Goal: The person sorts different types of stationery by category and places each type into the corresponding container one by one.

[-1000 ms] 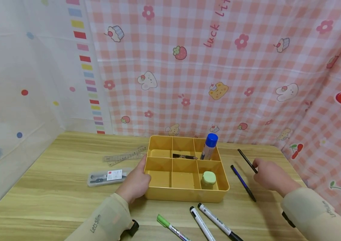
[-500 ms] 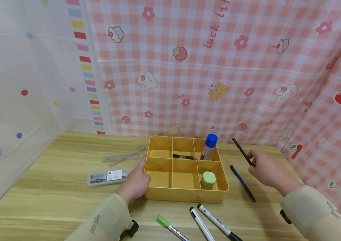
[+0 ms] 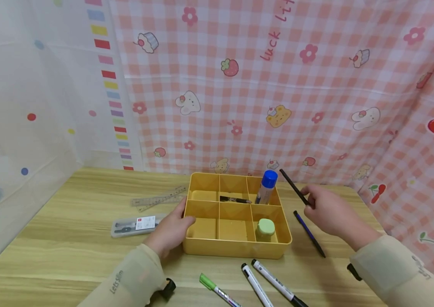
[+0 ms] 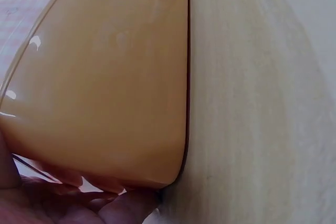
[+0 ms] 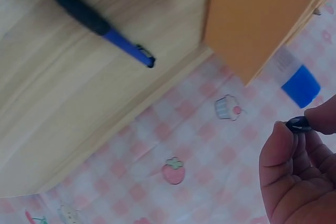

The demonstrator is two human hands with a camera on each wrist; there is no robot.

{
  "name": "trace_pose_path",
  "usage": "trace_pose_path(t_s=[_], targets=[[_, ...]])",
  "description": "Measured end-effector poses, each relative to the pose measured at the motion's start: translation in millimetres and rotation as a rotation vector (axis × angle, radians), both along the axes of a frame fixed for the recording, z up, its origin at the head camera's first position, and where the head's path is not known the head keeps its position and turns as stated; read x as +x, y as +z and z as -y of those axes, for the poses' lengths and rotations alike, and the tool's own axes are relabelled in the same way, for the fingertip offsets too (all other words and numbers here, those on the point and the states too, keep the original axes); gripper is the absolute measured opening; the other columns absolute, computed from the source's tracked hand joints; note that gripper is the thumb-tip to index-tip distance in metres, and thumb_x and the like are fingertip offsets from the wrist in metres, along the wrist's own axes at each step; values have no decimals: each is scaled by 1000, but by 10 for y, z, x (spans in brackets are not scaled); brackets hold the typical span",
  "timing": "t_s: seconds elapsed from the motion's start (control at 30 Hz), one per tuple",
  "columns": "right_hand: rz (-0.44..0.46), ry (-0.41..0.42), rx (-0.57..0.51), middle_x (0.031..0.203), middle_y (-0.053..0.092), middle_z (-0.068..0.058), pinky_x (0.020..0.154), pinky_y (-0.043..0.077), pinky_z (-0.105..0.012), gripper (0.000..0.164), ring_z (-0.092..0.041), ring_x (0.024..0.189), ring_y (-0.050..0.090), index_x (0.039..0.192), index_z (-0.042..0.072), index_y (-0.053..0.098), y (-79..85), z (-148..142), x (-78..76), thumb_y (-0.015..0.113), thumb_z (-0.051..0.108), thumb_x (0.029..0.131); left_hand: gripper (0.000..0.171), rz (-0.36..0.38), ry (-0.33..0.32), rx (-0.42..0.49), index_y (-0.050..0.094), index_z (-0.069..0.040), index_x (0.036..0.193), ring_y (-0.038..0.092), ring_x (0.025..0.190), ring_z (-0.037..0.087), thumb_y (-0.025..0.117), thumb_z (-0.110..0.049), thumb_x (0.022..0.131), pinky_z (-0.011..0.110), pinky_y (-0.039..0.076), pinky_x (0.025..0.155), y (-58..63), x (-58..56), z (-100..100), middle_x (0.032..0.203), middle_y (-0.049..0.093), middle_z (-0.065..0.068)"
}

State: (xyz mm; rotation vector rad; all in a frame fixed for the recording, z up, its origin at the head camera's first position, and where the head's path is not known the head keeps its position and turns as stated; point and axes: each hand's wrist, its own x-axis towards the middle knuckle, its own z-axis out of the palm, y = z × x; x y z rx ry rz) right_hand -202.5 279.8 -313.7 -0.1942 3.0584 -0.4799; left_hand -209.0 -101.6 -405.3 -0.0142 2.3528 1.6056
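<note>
A yellow six-compartment organizer box (image 3: 236, 249) stands on the wooden table. My left hand (image 3: 169, 232) grips its left wall, thumb over the rim; in the left wrist view its fingers (image 4: 126, 205) lie along the box's side. To the right of the box, my right hand (image 3: 330, 213) pinches a slim black pen (image 3: 293, 186) by its near end, raised and pointing toward the back left. The right wrist view shows the pen's dark end between thumb and fingers. Inside the box are a blue-capped glue stick (image 3: 266, 187), a small green-lidded jar (image 3: 265, 228) and a dark pen (image 3: 235, 199).
A blue pen (image 3: 309, 233) lies right of the box. In front are a green-capped marker (image 3: 218, 290) and two white markers (image 3: 255, 283) (image 3: 276, 281). Left of the box lie clear rulers (image 3: 157, 198) and a clear plastic case (image 3: 134, 226). Patterned cloth (image 3: 236, 94) hangs behind the table.
My right hand has lifted the black pen and carried it leftward, toward the box. My left thumb has shifted slightly over the box's rim; the box has stayed in place.
</note>
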Motion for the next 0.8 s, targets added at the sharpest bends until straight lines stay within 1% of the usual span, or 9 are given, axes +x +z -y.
trace_pose_path(t_s=[0.1,0.23,0.43,0.57,0.7,0.8], targets=[[-9,23,-3,82,58,-4,60,45,-32,37,-18,68,53,130,-2,59,26,79,-1,61,9,95,72,18,6,36,17,-26,171,21,161,42,49,-31,106,67,17,128,-1,-15,18,176,21,10],[-10,56,-4,83,59,-4,62,46,-31,35,-18,69,54,129,0,60,50,163,-1,62,9,94,69,23,5,74,19,-23,170,21,161,41,46,-27,107,65,19,128,-5,-34,38,176,23,12],[12,83,-1,84,60,-4,63,46,-31,37,-18,69,53,131,2,61,96,287,-5,62,8,95,69,7,-5,80,20,-20,170,23,161,41,44,-20,105,64,21,128,-7,-41,33,175,25,14],[18,108,9,85,62,-4,64,48,-31,37,-17,69,55,132,3,63,127,376,-23,62,6,95,68,1,3,61,21,-22,170,24,160,41,43,-20,106,65,21,128,-5,-42,18,174,27,13],[8,146,40,86,65,-3,64,48,-31,39,-17,71,55,133,3,66,156,462,-58,62,4,94,66,-12,6,18,20,-25,170,24,160,41,40,-21,108,67,18,127,-11,-38,-2,175,27,10],[8,169,64,91,69,-4,64,49,-30,42,-17,72,56,135,4,67,171,514,-91,63,2,93,66,-30,8,-20,19,-27,170,26,160,41,39,-22,108,68,18,127,-21,-34,-17,174,28,9]])
